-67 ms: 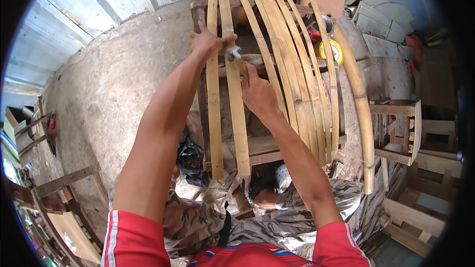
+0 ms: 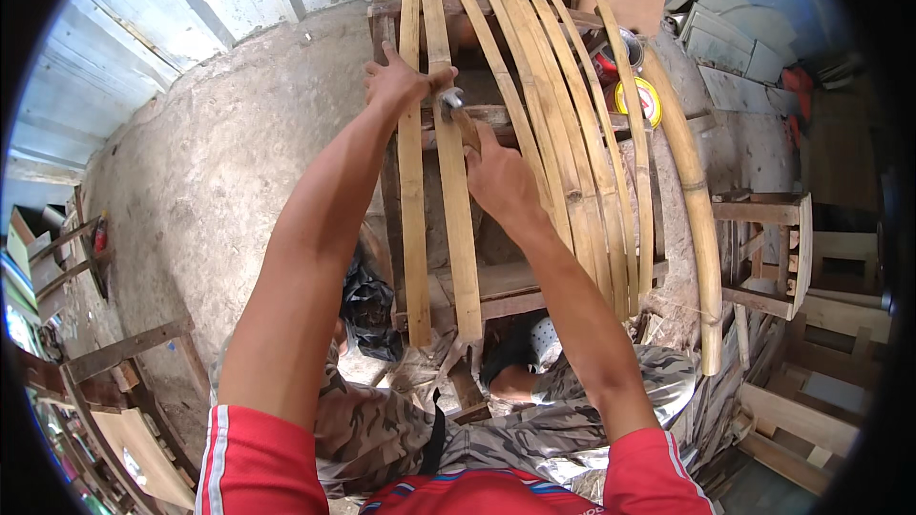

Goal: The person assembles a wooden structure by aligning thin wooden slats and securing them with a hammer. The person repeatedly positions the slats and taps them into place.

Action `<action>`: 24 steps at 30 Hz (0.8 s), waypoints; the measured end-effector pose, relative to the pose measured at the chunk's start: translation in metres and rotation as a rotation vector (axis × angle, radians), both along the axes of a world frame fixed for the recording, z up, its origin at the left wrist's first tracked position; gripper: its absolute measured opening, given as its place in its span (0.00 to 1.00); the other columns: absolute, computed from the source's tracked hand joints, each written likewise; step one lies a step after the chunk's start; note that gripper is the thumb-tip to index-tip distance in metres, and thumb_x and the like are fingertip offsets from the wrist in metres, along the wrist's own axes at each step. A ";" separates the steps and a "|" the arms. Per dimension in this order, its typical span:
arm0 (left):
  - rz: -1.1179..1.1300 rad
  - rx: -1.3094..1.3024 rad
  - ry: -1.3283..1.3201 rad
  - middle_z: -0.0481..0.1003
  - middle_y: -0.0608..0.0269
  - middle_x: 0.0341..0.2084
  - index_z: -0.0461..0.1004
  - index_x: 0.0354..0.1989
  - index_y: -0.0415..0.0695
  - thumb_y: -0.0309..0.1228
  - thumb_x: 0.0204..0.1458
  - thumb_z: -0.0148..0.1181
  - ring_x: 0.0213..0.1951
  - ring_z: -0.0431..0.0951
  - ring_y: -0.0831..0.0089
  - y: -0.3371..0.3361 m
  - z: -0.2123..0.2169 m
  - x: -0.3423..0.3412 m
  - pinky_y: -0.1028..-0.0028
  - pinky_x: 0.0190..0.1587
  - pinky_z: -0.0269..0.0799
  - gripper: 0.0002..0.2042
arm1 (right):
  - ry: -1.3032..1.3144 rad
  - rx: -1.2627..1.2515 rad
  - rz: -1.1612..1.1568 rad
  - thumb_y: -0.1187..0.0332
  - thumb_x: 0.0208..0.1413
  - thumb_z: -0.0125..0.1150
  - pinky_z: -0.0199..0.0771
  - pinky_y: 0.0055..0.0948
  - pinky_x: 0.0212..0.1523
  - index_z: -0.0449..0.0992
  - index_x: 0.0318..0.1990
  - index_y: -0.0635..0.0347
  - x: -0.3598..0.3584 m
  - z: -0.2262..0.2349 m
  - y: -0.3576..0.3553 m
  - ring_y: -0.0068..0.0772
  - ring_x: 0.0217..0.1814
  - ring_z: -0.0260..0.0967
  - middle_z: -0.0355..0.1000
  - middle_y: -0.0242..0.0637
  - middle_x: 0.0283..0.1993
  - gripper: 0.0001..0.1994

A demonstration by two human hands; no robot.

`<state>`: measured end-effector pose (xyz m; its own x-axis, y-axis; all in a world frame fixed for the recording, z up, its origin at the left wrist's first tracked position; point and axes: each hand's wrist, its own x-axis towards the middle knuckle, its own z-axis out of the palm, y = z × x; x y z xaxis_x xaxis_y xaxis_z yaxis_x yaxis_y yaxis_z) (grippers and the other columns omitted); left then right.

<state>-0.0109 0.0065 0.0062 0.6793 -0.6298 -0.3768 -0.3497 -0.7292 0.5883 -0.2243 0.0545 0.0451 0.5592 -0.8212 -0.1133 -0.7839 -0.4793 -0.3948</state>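
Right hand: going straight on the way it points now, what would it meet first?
Led by its hammer, the right hand would probably meet the left hand first, where that reaches over the second bamboo strip from the left. Depth is unclear; the strip may come sooner.

The widest way past lies on the left, over the concrete floor (image 2: 229, 133) between the metal wall (image 2: 191, 0) and the left arm (image 2: 324, 200). The two left bamboo slats (image 2: 412, 219) leave a narrow slit, crossed at its far part by the left hand (image 2: 403, 84). Right of them a broader gap opens, but the right hand (image 2: 501, 176) and hammer (image 2: 452, 100) obstruct its middle. The close-set slats (image 2: 571, 172) leave only thin slits; beyond, a bamboo pole (image 2: 697, 200) bars the right. Legs (image 2: 382, 420) crowd the near side.
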 end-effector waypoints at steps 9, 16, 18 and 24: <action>0.007 0.007 -0.026 0.46 0.34 0.73 0.35 0.79 0.51 0.69 0.34 0.73 0.72 0.55 0.40 -0.006 -0.009 0.003 0.45 0.66 0.64 0.69 | -0.241 0.032 -0.108 0.59 0.67 0.52 0.74 0.61 0.43 0.65 0.65 0.58 -0.015 0.043 0.012 0.69 0.41 0.76 0.78 0.61 0.34 0.22; -0.085 -0.049 -0.260 0.39 0.42 0.77 0.37 0.80 0.57 0.76 0.38 0.61 0.77 0.41 0.42 -0.006 -0.026 0.004 0.39 0.72 0.43 0.64 | -0.042 0.159 -0.170 0.56 0.67 0.55 0.73 0.54 0.50 0.68 0.62 0.59 -0.120 0.114 0.017 0.68 0.48 0.75 0.77 0.62 0.44 0.22; -0.219 -0.035 -0.346 0.37 0.52 0.79 0.40 0.80 0.58 0.70 0.53 0.48 0.78 0.35 0.46 -0.002 -0.022 -0.004 0.44 0.75 0.36 0.50 | -0.049 0.171 -0.190 0.56 0.67 0.56 0.73 0.51 0.53 0.69 0.62 0.60 -0.158 0.125 0.026 0.66 0.52 0.74 0.77 0.62 0.47 0.23; -0.514 -0.137 -0.571 0.41 0.55 0.79 0.43 0.79 0.47 0.57 0.67 0.33 0.78 0.37 0.49 0.024 -0.038 -0.022 0.49 0.77 0.32 0.37 | -0.179 0.211 -0.394 0.57 0.67 0.56 0.70 0.45 0.60 0.69 0.63 0.66 -0.227 0.100 0.047 0.62 0.60 0.72 0.75 0.62 0.54 0.25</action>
<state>-0.0324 0.0304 -0.0314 0.3549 -0.9337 0.0470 -0.8997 -0.3275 0.2886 -0.4512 0.1011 0.1455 0.2361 -0.9439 -0.2310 -0.8005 -0.0541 -0.5969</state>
